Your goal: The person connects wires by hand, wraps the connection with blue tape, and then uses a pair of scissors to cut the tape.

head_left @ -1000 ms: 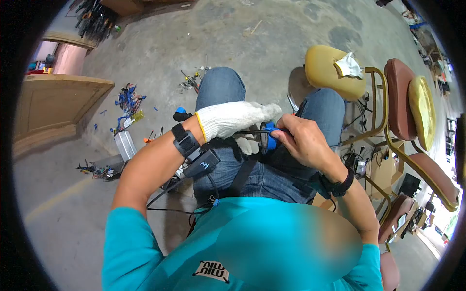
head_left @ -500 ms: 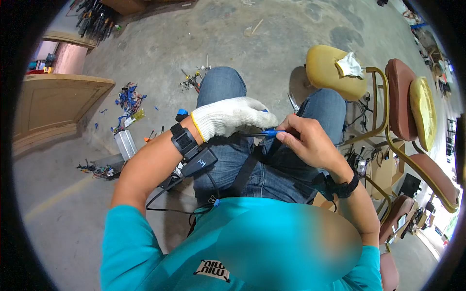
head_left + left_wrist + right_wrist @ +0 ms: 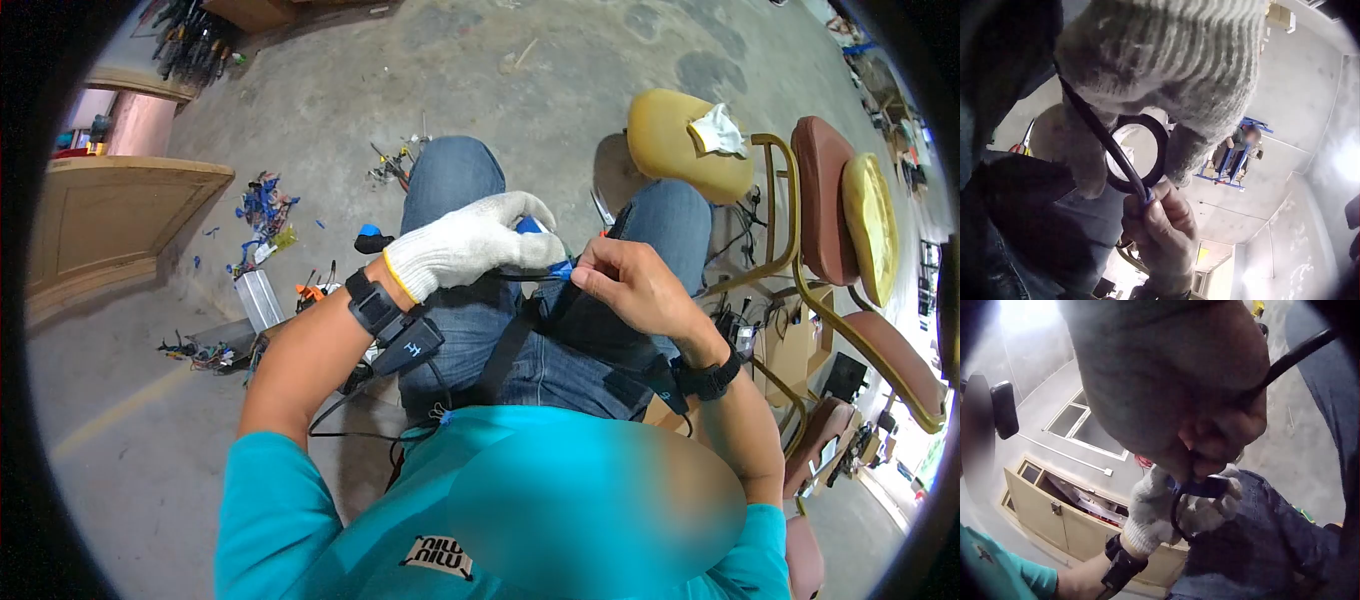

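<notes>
My left hand (image 3: 475, 243) wears a white knit glove and holds a roll of electrical tape (image 3: 1161, 149) by its sides. The roll shows blue in the head view and dark in the left wrist view. A black cable (image 3: 1105, 137) runs under the glove and across the front of the roll. My bare right hand (image 3: 635, 285) pinches that cable between thumb and forefinger, close beside the roll. A bit of blue tape (image 3: 1149, 197) shows at the pinch. From the other side of my right hand the cable (image 3: 1300, 351) sticks out.
Both hands work above the lap in jeans (image 3: 455, 180). A yellow stool (image 3: 665, 140) with a white glove (image 3: 718, 130) on it stands front right, beside chairs (image 3: 825, 205). Piles of wire scraps (image 3: 265, 208) and a metal box (image 3: 260, 300) lie on the floor at left.
The tape roll has gone from below the cable, by my right fingers, to its far side within the gloved fingers. My left thumb and fingers have spread around it. The right hand stays near its place.
</notes>
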The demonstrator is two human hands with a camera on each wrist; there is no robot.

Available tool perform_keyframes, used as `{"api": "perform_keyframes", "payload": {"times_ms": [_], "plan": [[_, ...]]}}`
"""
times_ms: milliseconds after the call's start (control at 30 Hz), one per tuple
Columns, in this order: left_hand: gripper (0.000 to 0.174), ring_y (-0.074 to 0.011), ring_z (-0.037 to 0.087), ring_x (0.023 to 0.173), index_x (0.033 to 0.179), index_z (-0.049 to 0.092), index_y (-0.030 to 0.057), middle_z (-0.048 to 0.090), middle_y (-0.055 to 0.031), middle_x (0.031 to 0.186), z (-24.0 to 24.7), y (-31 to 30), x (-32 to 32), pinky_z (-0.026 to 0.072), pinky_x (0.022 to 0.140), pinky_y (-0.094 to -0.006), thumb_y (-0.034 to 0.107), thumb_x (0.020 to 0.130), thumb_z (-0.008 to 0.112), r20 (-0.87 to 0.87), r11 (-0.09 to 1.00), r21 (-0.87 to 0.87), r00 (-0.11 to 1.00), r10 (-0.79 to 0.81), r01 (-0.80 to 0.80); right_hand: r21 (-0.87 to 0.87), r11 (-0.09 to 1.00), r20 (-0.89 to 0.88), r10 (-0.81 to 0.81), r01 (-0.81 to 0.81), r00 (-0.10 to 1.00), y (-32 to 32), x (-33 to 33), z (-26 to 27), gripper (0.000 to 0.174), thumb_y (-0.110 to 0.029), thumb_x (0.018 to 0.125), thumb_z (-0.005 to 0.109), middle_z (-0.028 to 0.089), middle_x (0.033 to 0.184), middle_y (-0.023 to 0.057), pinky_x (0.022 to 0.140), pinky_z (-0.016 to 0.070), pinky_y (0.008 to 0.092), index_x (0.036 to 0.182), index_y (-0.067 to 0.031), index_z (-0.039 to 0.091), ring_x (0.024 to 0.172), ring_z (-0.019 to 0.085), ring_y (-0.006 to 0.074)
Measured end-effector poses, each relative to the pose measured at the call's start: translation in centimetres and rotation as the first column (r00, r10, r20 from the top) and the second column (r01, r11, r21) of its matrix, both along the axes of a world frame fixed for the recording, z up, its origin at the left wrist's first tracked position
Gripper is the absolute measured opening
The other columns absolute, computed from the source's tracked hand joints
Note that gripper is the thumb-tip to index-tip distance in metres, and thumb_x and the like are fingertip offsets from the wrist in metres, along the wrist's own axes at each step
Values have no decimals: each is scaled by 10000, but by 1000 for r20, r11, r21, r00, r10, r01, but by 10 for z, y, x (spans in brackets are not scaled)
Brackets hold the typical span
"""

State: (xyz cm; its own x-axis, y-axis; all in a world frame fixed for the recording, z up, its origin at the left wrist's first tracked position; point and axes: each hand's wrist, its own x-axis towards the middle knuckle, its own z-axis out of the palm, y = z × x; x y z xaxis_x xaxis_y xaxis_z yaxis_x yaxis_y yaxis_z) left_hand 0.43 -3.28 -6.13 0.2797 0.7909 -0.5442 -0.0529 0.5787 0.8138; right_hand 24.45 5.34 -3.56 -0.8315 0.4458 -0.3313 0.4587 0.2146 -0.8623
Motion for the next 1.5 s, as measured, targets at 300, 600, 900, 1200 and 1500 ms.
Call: {"api": "perform_keyframes", "payload": {"times_ms": [300, 600, 900, 1200, 1500], "plan": [[731, -273, 589, 1252, 1365, 546, 37, 608, -147, 1288, 39, -22, 21, 457, 1090, -376, 125, 727, 892, -364, 802, 561, 931, 13, 207, -21, 992, 34, -124, 124, 992, 8, 0, -24, 249, -223, 966, 689, 605, 671, 113, 595, 458, 370, 895, 15, 675, 631, 555, 163], [317, -135, 617, 993, 1136, 683, 30, 672, -59, 1041, 22, -4, 25, 510, 902, -314, 308, 984, 705, -291, 947, 318, 955, 56, 41, 54, 994, -13, -90, 91, 996, 6, -7, 0, 222, -190, 958, 682, 608, 705, 128, 606, 462, 371, 914, 26, 658, 647, 562, 175], [580, -258, 687, 949, 1248, 640, 7, 709, -172, 963, 31, 11, 14, 529, 848, -365, 459, 892, 720, -460, 850, 143, 795, -396, 507, -56, 998, -37, -35, 33, 999, -1, -9, 1, 248, -210, 982, 677, 550, 675, 84, 586, 421, 361, 895, 22, 652, 643, 493, 144], [792, -160, 627, 1048, 1441, 470, 18, 636, -113, 1164, 15, -4, 10, 534, 882, -331, 306, 810, 852, -322, 975, 132, 938, -128, 178, -289, 954, 33, -73, 79, 997, 7, -8, 5, 265, -219, 1021, 657, 498, 711, -41, 604, 385, 298, 877, 4, 642, 694, 434, 75], [372, -175, 664, 945, 1152, 666, 32, 704, -60, 1017, -30, 5, -8, 530, 891, -332, 369, 996, 657, 106, 973, 82, 969, -224, 216, -299, 952, 49, -53, 65, 997, 6, -9, 12, 242, -207, 1020, 662, 468, 726, -61, 602, 367, 273, 886, -10, 618, 707, 406, 54]]}}
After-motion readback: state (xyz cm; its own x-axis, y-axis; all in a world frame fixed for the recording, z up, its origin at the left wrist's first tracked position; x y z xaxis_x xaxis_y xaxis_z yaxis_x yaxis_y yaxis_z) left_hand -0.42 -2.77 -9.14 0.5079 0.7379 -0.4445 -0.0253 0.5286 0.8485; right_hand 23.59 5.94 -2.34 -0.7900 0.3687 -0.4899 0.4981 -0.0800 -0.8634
